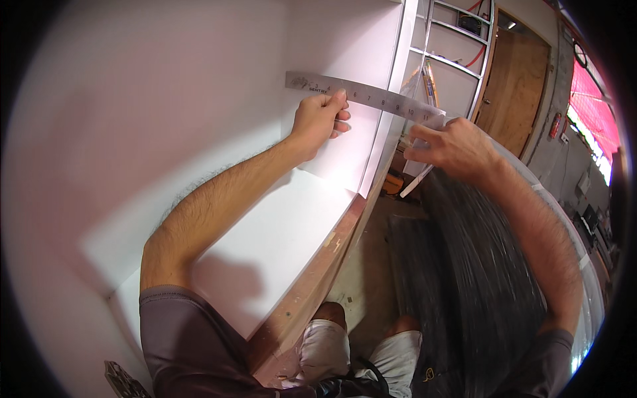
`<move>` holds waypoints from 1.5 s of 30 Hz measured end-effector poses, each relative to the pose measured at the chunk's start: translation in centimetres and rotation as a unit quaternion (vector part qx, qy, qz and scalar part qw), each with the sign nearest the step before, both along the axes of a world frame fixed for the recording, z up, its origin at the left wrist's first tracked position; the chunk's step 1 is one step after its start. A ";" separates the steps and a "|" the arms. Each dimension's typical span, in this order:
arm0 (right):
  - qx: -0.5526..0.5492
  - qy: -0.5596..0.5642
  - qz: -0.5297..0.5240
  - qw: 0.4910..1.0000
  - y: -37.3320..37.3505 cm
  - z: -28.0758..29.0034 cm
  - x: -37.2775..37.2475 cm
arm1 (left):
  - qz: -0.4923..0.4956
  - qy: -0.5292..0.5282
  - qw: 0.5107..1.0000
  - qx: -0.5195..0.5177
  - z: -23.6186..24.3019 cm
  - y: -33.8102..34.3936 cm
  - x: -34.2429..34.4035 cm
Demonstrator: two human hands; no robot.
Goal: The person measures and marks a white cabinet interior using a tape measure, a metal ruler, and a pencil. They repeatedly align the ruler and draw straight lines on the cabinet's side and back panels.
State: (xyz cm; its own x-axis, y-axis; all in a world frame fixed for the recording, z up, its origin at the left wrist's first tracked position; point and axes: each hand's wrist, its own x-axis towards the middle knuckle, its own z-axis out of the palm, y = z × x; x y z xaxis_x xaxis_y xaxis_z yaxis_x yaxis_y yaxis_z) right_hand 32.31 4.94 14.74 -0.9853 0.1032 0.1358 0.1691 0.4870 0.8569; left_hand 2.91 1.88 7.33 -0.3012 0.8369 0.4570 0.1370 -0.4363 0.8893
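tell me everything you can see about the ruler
The ruler is a flat, long grey strip that looks metal, with dark markings along it and a smudged patch near its left end. It slants slightly, right end lower, across a white panel and out past that panel's front edge. The left hand holds it left of its middle; the right hand is at its right end.
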 end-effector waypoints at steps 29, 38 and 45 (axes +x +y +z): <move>-0.033 0.021 -0.002 0.999 1.8 0.0 -1.1 | 0.133 0.092 0.987 -0.021 1.0 0.1 -1.3; -0.055 0.091 0.088 0.990 0.2 -4.1 4.3 | 0.013 0.084 0.993 0.084 -1.2 -1.5 3.5; -0.238 0.292 0.134 0.916 -5.6 -15.5 8.9 | -0.219 0.209 0.949 0.088 -5.5 -6.4 13.5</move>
